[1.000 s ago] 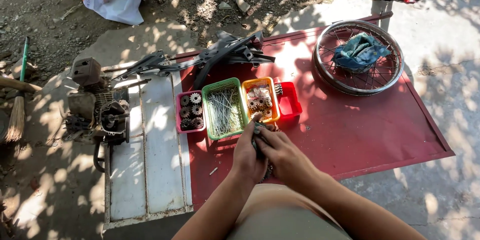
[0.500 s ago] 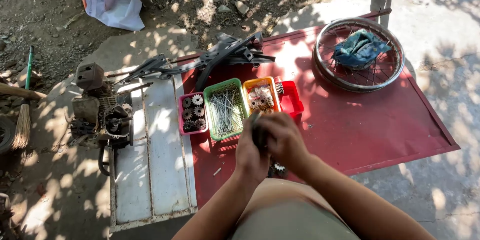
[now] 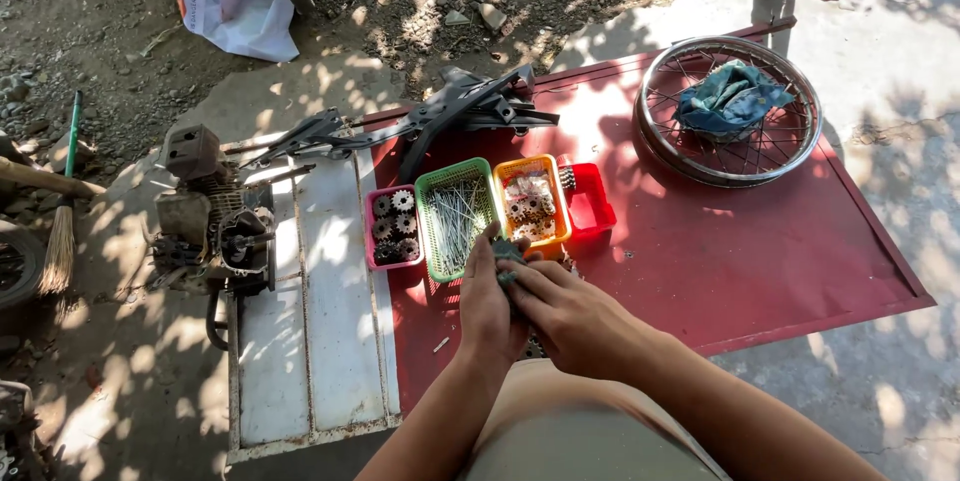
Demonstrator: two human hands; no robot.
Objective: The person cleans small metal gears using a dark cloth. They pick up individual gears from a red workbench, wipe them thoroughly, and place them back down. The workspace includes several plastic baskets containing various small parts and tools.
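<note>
A small greenish object (image 3: 506, 253), too hidden to identify, sits pinched between both hands just over the red metal sheet (image 3: 740, 261). The left hand (image 3: 490, 306) cups it from nine o'clock, fingers curled around it; the right hand (image 3: 575, 316) clasps it from three o'clock. At twelve o'clock stand a green basket of spokes (image 3: 455, 216), an orange basket of gears (image 3: 530, 203), and a pink basket of sprockets (image 3: 393, 228). A spoked wheel rim (image 3: 728, 111) lies at two o'clock, an engine block (image 3: 212, 221) at nine.

single head-worn view, looking steeply down and forward from above the person's lap. near field: both forearms and the red metal sheet (image 3: 760, 271) on the ground; far field reaches the dirt beyond. no second view to overlap.
</note>
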